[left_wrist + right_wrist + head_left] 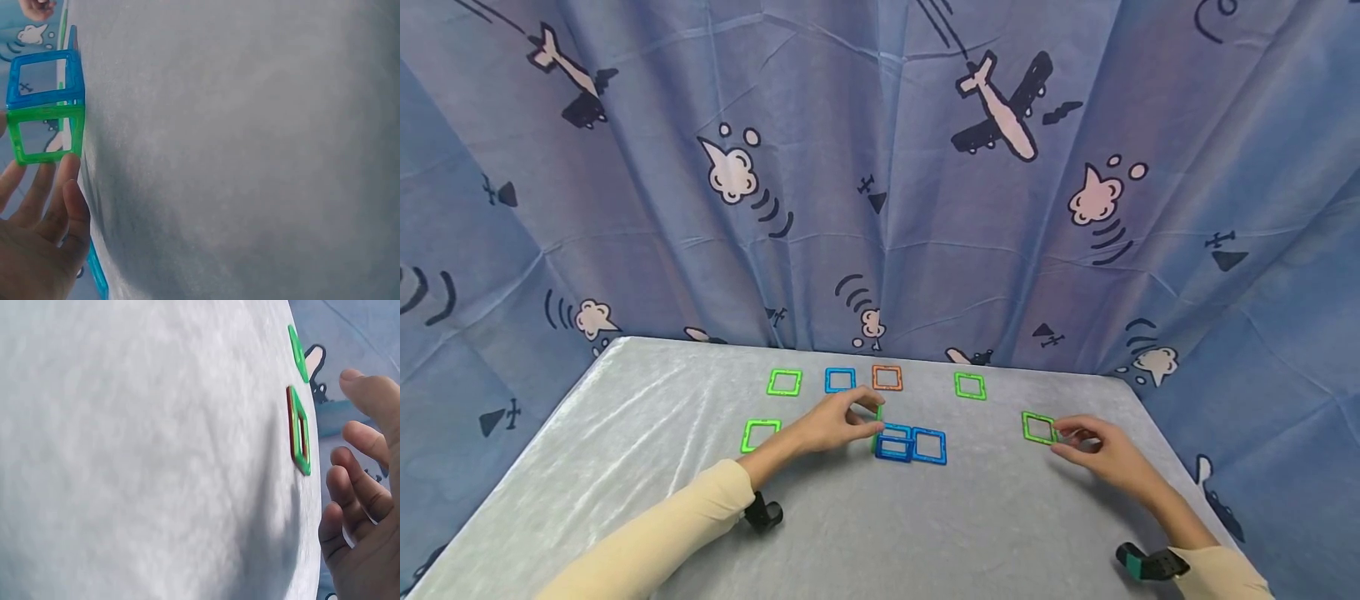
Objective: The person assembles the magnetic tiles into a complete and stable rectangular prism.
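Note:
My left hand (833, 422) pinches an upright green magnetic tile (45, 114), an open square frame, between thumb and fingers. It stands right beside an upright blue tile (44, 99); their edges meet in the left wrist view. In the head view this small group of blue tiles (895, 457) is near the table's middle, with another blue tile (944, 448) lying flat at its right. On the right, my right hand (1105, 454) has its fingers loosely bent beside a flat green tile (1037, 415). The right wrist view shows a red layer under that green tile (300, 428).
Along the back of the white cloth-covered table (955, 533) lie a green tile (785, 372), a blue tile (840, 370), an orange tile (887, 389) and another green tile (970, 377). One more green tile (762, 422) lies by my left forearm. A patterned curtain (820, 183) hangs behind.

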### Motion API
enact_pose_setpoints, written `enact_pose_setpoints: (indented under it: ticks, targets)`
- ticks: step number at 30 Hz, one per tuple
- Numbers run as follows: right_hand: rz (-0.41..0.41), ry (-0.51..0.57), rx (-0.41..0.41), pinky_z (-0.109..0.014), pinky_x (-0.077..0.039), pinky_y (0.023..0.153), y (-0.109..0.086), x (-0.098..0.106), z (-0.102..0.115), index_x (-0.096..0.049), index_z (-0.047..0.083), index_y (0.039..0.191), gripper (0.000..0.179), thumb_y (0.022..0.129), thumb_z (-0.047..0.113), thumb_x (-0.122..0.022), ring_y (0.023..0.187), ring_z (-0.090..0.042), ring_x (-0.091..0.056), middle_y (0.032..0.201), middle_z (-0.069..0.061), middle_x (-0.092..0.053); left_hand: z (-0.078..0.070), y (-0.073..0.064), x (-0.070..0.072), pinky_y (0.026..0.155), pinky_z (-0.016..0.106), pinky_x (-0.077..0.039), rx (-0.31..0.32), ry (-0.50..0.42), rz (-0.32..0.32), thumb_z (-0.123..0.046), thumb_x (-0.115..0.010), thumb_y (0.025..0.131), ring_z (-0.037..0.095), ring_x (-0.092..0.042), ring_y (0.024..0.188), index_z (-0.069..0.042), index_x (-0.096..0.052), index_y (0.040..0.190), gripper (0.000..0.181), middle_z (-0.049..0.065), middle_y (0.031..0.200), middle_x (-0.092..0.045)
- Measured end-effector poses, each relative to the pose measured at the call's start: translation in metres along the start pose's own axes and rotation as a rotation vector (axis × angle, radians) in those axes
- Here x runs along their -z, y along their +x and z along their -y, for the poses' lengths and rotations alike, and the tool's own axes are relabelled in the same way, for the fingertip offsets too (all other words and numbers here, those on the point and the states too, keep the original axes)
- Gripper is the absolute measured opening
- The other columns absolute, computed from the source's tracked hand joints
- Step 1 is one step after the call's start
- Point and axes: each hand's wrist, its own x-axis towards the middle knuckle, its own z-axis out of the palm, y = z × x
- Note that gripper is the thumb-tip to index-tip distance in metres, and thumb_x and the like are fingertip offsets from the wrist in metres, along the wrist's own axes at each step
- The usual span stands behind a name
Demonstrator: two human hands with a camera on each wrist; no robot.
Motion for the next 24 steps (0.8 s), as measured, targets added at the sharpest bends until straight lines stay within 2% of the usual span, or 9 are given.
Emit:
enact_pose_setpoints:
  ticks: [3,6,14,24]
  targets:
    - [-0.002,-0.027,-0.041,-0.029,-0.052,0.071,0.000,0.003,-0.003,-0.068,-0.001,0.121,0.039,0.088,0.015,-0.082,0.088,-0.020,-0.061,0.109,-0.013,-0.068,-0.001,0.000,0.001,0.078,0.033,-0.055,0.005,-0.001,0.001,-0.025,-0.070,0.099,0.018,-0.070,0.096,-0.003,-0.058,0.134,0.042,0.010,0.124,-0.065]
    - [0.002,-0.046,-0.041,-0.031,-0.052,0.071,0.002,0.004,-0.005,-0.068,-0.001,0.122,0.043,0.087,0.017,-0.083,0.088,-0.025,-0.060,0.107,-0.013,-0.067,-0.001,0.000,0.001,0.078,0.033,-0.055,0.008,-0.001,0.001,-0.025,-0.070,0.099,0.018,-0.070,0.096,-0.003,-0.058,0.133,0.042,0.010,0.124,-0.065]
    - [-0.002,-0.047,-0.046,-0.029,-0.047,0.069,0.003,0.001,-0.016,-0.069,0.000,0.119,0.044,0.083,0.017,-0.087,0.084,-0.025,-0.057,0.101,-0.012,-0.064,-0.003,0.000,0.000,0.078,0.033,-0.055,0.014,0.006,0.004,-0.025,-0.070,0.100,0.019,-0.070,0.096,-0.004,-0.058,0.134,0.042,0.011,0.125,-0.064]
    - [-0.002,-0.022,0.030,-0.027,-0.044,0.068,0.007,-0.006,-0.022,-0.072,0.001,0.115,0.042,0.079,0.014,-0.090,0.082,-0.023,-0.055,0.097,-0.008,-0.063,-0.004,0.000,0.000,0.076,0.033,-0.056,0.014,0.001,0.004,-0.024,-0.070,0.100,0.019,-0.070,0.096,-0.004,-0.058,0.133,0.041,0.009,0.123,-0.065]
